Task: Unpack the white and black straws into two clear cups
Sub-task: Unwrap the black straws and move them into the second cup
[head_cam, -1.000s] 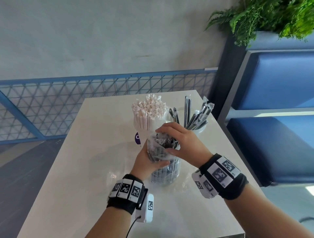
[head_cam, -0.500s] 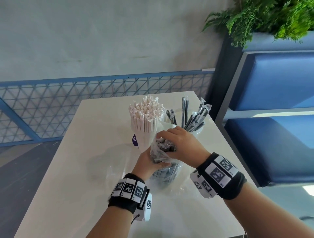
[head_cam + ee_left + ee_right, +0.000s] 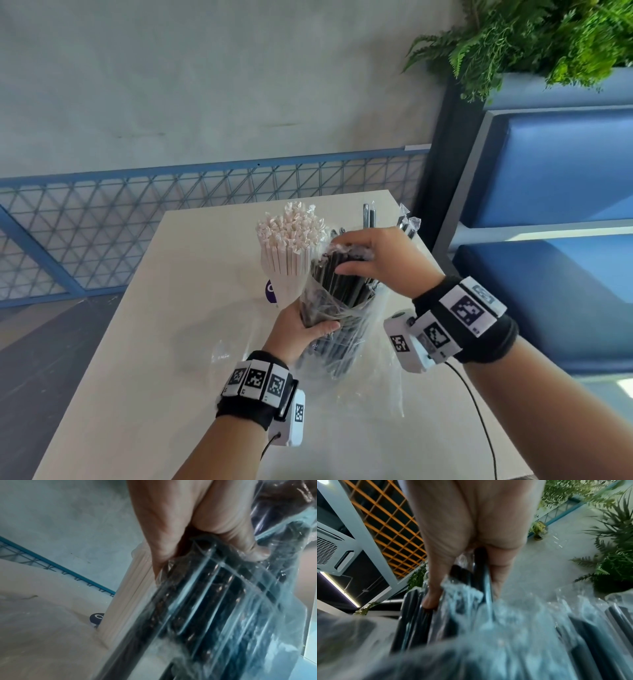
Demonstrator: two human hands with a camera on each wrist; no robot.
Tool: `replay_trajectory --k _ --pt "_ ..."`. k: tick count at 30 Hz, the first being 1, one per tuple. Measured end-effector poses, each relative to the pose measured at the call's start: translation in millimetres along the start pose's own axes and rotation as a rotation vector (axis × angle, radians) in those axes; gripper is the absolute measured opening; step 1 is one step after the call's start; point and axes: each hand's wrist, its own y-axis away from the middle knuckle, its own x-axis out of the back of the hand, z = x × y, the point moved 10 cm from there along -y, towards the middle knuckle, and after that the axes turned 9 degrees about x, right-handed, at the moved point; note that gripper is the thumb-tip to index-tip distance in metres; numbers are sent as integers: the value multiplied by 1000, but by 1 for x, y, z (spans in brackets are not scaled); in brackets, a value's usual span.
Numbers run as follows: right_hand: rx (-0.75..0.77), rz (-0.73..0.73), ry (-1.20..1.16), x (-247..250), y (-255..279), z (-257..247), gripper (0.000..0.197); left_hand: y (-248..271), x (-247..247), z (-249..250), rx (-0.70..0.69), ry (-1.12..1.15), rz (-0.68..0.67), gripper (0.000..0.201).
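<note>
Change: your right hand [image 3: 383, 263] has drawn the bundled black plastic straws [image 3: 346, 277] higher, fingers clamped on them | left hand [image 3: 301, 332] grips crinkled clear bag [image 3: 329, 308] | Meaning: straws nearly free for the cup.

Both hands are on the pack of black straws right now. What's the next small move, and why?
Probably draw the black straws up out of the plastic bag with the right hand, which grips their top ends, while the left hand holds the bag down around its middle. The bag's mouth is already open and bunched below the straw tops, so they look ready to slide free.
</note>
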Motion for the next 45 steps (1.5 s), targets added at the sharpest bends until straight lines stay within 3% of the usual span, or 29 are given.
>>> replay_trajectory --k 3,8,11,13,16,18,22,26,30,32,35,36,42,45 --pt "-7 75 -63 21 -2 4 42 0 -1 5 -31 -55 5 13" --pt "15 259 -172 48 -2 10 30 0 1 9 -73 -86 29 14" --pt "-12 367 -450 42 5 22 58 1 6 9 -86 -47 48 10" --pt "-81 331 -720 15 11 33 70 1 9 12 -71 -10 50 15" --pt "-220 236 -794 -29 17 45 62 4 9 25 -65 51 28 35" --pt "-255 267 -791 -40 17 46 51 8 6 40 -102 91 2 49" --pt "-266 422 -1022 -37 14 47 31 11 12 56 -180 82 102 34" --pt "-279 590 -1023 -11 13 56 11 8 16 45 -183 7 143 37" --pt "-271 734 -1144 18 7 66 12 4 24 36 -184 -71 198 39" --pt "-225 680 -1171 18 2 64 15 1 25 33 -178 -69 213 41" --pt "-213 435 -939 -10 2 55 32 2 21 35 -176 -32 191 42" --pt "-240 414 -890 -18 4 56 36 2 20 36 -178 -27 189 39" --pt "-340 683 -1092 5 3 70 10 4 21 39 -185 -66 217 34" --pt "-333 762 -1137 25 0 74 8 7 24 42 -213 -92 252 30"
